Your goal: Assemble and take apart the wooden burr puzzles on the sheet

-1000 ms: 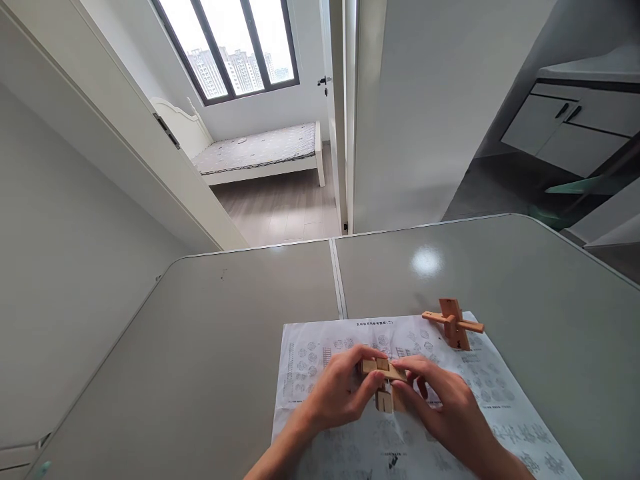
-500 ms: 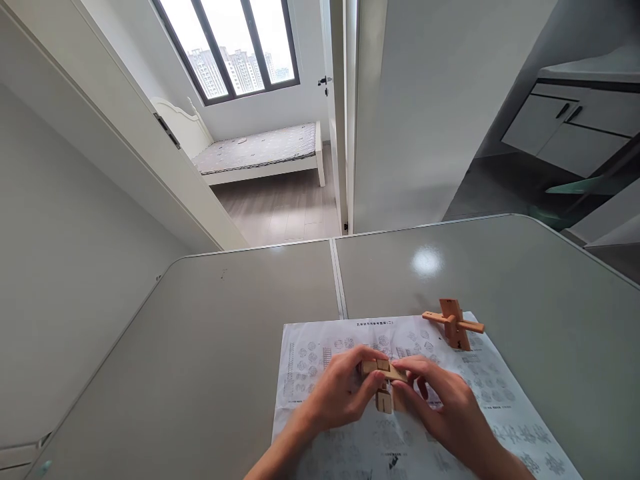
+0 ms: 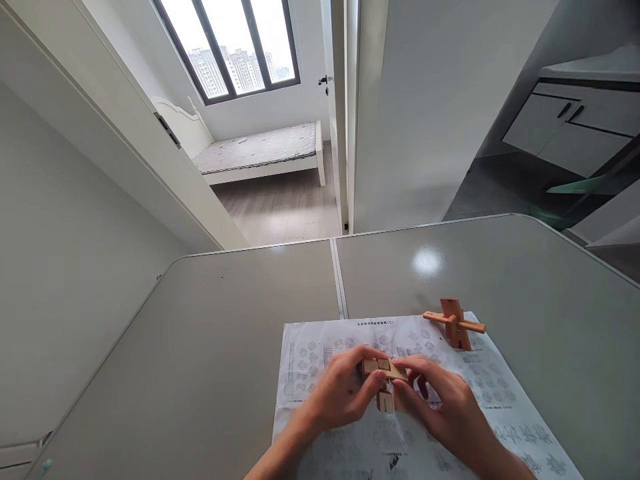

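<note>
Between my two hands is a light wooden interlocking puzzle made of notched blocks, held over a printed sheet. My left hand is closed on its left end, thumb in front and fingers behind. On the right end, my right hand pinches a block between thumb and forefinger. One squared block juts down toward me below the crossing pieces. The fingers hide parts of the joint. The printed paper lies under both hands, covered in small diagrams.
A reddish-brown wooden cross-shaped puzzle stands on the paper's far right corner. The grey table has a seam running away from me and a pale raised edge. Beyond it are a doorway, a bed and a window.
Almost nothing differs. Both hands keep the same grip on the wooden puzzle, and the whole view has shifted very slightly.
</note>
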A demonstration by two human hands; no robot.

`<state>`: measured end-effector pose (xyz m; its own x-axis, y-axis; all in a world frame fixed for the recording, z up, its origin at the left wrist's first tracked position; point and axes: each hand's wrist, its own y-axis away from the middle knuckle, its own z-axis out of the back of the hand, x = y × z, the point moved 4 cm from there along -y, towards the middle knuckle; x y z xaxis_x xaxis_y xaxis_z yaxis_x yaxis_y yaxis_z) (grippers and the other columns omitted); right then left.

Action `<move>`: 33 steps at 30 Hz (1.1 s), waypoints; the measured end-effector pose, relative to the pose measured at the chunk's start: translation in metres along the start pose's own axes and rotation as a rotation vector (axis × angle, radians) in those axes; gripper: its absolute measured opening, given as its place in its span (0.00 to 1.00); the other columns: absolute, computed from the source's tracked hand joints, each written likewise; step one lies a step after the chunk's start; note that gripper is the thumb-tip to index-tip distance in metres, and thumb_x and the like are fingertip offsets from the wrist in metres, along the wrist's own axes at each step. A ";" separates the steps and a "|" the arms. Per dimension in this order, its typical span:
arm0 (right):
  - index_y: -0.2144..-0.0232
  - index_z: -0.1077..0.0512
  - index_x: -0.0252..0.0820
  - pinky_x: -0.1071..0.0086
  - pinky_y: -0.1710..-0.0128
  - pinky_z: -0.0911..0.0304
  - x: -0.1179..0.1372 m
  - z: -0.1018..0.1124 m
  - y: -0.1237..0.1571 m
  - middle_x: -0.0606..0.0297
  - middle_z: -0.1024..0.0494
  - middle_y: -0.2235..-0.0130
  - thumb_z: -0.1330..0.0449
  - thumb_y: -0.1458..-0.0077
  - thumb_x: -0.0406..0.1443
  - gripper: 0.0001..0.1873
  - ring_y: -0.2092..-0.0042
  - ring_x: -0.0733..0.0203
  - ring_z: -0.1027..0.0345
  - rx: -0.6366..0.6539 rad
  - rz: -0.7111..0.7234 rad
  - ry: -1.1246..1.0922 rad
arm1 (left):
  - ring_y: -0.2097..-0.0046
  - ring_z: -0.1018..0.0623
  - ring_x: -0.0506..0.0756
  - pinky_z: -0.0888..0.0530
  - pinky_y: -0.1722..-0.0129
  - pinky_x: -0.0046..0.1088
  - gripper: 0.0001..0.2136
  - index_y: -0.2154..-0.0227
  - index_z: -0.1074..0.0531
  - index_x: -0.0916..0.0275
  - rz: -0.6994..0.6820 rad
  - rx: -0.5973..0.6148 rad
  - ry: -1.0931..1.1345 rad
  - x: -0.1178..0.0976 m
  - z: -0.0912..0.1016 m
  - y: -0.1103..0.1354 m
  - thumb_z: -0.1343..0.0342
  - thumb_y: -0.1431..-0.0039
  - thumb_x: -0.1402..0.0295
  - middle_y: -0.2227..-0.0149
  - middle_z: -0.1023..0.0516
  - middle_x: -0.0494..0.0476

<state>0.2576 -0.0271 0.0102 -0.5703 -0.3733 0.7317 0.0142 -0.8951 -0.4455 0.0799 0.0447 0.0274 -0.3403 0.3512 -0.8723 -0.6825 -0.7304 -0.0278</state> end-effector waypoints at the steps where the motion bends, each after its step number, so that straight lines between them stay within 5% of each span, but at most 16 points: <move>1: 0.51 0.27 0.46 0.71 0.75 0.29 0.000 0.000 0.000 0.67 0.19 0.67 0.40 0.29 0.39 0.07 0.74 0.62 0.28 0.005 -0.002 0.001 | 0.59 0.18 0.55 0.25 0.57 0.28 0.11 0.49 0.25 0.61 0.001 0.000 -0.003 0.000 0.000 0.000 0.48 0.28 0.65 0.57 0.15 0.58; 25: 0.47 0.29 0.47 0.69 0.68 0.23 -0.009 -0.006 0.006 0.61 0.15 0.58 0.43 0.27 0.37 0.09 0.66 0.59 0.19 0.041 0.008 0.005 | 0.57 0.17 0.56 0.25 0.54 0.30 0.12 0.48 0.26 0.61 0.064 0.030 -0.019 0.000 0.000 0.000 0.48 0.28 0.63 0.56 0.14 0.58; 33: 0.55 0.28 0.47 0.68 0.62 0.20 -0.002 -0.002 0.004 0.59 0.13 0.58 0.43 0.27 0.37 0.04 0.59 0.56 0.16 -0.042 0.057 0.033 | 0.56 0.17 0.56 0.24 0.51 0.30 0.13 0.49 0.26 0.61 0.059 0.034 0.000 0.001 0.000 0.001 0.49 0.27 0.62 0.57 0.14 0.59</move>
<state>0.2570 -0.0298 0.0055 -0.5967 -0.4142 0.6873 0.0132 -0.8614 -0.5077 0.0786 0.0448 0.0262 -0.3809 0.3078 -0.8719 -0.6828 -0.7294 0.0408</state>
